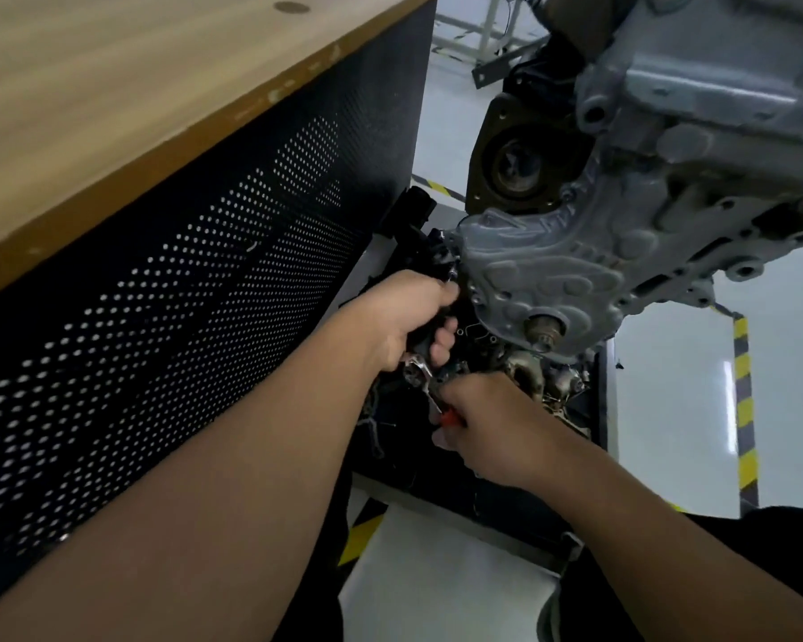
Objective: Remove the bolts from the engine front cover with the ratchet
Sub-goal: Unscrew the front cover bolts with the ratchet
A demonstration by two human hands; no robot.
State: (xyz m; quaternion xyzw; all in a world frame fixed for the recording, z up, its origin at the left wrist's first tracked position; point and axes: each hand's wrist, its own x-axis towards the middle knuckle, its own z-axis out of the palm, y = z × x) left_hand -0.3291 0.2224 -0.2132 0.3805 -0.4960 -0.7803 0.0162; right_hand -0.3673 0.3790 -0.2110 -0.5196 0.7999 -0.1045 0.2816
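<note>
The grey engine front cover (548, 266) hangs on the engine at the upper right, with the crankshaft end (544, 330) sticking out near its lower edge. My left hand (413, 317) curls round a dark part at the cover's left edge, just above the ratchet's shiny head (417, 370). My right hand (487, 424) grips the ratchet's handle, whose red-orange grip (450, 418) shows between the fingers. The bolt under the ratchet head is hidden by my left hand.
A wooden-topped workbench (126, 99) with a black perforated side panel (195, 289) stands close on the left. Below the engine lies a dark tray (594, 410) with loose metal parts. Yellow-black tape (745, 410) marks the pale floor to the right.
</note>
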